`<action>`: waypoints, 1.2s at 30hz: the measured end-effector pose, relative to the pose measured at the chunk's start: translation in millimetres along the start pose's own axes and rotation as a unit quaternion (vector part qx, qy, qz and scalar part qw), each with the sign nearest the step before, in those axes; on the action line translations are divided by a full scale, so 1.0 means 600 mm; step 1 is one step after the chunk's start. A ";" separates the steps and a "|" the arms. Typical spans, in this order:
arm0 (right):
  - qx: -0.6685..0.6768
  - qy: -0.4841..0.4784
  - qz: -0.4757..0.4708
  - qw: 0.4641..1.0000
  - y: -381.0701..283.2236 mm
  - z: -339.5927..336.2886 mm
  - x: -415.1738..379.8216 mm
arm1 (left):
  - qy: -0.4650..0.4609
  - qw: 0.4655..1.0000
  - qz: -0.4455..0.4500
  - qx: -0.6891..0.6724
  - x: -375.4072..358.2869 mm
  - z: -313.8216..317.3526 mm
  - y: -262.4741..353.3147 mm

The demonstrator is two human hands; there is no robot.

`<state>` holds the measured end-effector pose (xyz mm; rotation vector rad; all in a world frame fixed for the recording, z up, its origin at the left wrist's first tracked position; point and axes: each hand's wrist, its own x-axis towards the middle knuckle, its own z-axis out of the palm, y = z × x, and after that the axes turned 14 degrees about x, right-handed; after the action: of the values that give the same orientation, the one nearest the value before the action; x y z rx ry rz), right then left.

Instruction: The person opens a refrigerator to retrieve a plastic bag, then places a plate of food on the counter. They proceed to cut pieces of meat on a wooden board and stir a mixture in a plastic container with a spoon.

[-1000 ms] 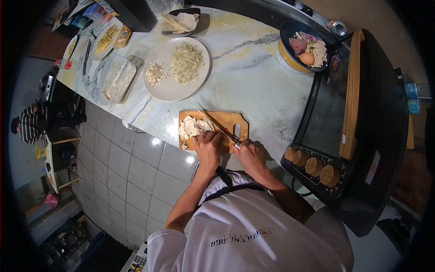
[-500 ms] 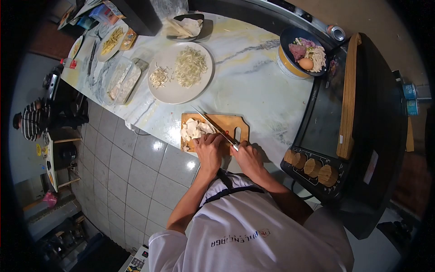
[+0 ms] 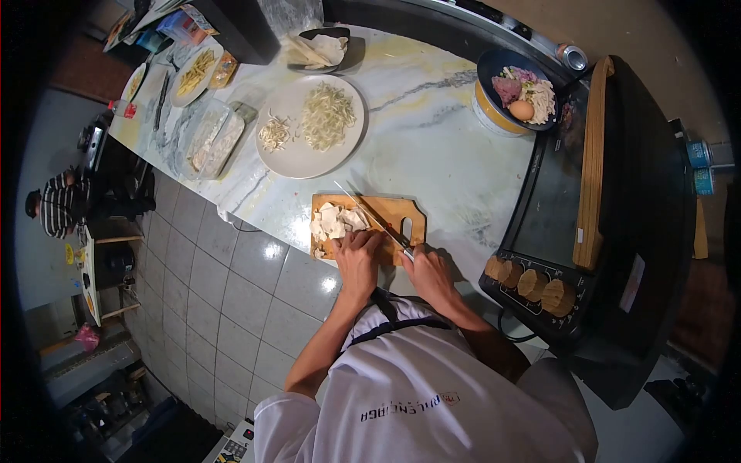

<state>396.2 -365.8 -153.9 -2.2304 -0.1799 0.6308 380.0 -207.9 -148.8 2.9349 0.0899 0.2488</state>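
A wooden cutting board (image 3: 397, 207) lies at the counter's near edge, with pale sliced pieces (image 3: 336, 221) heaped on its left half. My left hand (image 3: 357, 255) is on the board's near part, fingers bent and pressed against the near side of the pieces. My right hand (image 3: 426, 270) is closed round the handle of a knife (image 3: 378, 220), whose blade slants up and left across the board beside the heap. A large plate (image 3: 270, 162) beyond the board holds shredded pale vegetables (image 3: 327, 116) and a smaller heap of thin strips (image 3: 274, 133).
A dark bowl (image 3: 485, 71) with minced meat, an egg and shreds stands at the back right, next to a black oven (image 3: 641, 193). Plastic containers (image 3: 216, 141) and a plate of yellow strips (image 3: 194, 73) are at left. A person in stripes (image 3: 58, 204) is far left.
My right hand and the knife handle have shifted slightly right and toward me. The blade lies a little farther right. My left hand stays at the pieces.
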 end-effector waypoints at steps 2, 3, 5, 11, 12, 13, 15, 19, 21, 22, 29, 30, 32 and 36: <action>0.016 0.005 0.006 1.000 0.001 -0.001 0.001 | 0.005 1.000 -0.006 -0.010 0.003 -0.006 0.004; 0.032 0.011 0.013 0.999 0.001 -0.002 0.001 | 0.009 1.000 -0.013 -0.022 0.004 -0.007 0.005; 0.046 0.007 0.013 0.999 0.011 0.000 0.001 | 0.005 1.000 -0.017 -0.026 0.004 -0.007 0.004; 0.048 0.020 -0.007 0.999 0.020 0.002 -0.001 | 0.006 1.000 -0.013 -0.019 0.001 -0.001 0.001; 0.053 -0.003 0.016 0.998 0.013 -0.004 -0.002 | 0.008 1.000 -0.010 -0.020 0.002 -0.001 0.001; 0.053 -0.003 0.017 0.998 0.008 -0.007 -0.004 | 0.007 1.000 -0.010 -0.020 0.001 0.000 0.000; 0.044 0.000 0.007 0.999 0.000 -0.010 -0.005 | 0.004 1.000 -0.006 -0.001 0.000 0.003 -0.002; 0.021 0.011 0.001 1.000 -0.001 -0.008 -0.005 | 0.004 1.000 -0.005 -0.010 0.000 0.004 -0.003; 0.020 0.000 0.007 1.000 -0.001 -0.008 -0.004 | 0.003 1.000 -0.004 -0.012 0.000 0.005 -0.004; 0.020 0.000 0.008 1.000 -0.002 -0.008 -0.004 | 0.002 1.000 -0.004 -0.013 0.000 0.005 -0.004; 0.008 0.002 -0.002 1.000 -0.012 -0.013 -0.007 | 0.007 1.000 0.004 -0.009 0.004 0.003 -0.004; 0.001 0.005 -0.005 1.000 -0.013 -0.014 -0.007 | 0.006 1.000 0.009 -0.009 0.004 0.002 -0.004; -0.009 -0.002 -0.005 1.000 -0.012 -0.015 -0.003 | 0.009 1.000 0.010 -0.010 0.006 0.002 -0.003; -0.048 -0.006 -0.017 0.999 -0.015 -0.019 -0.002 | 0.005 1.000 0.009 -0.012 0.006 0.006 -0.005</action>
<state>401.5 -367.4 -140.3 -2.3111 -0.2583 0.6298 383.9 -205.2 -152.4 2.9122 0.0613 0.2645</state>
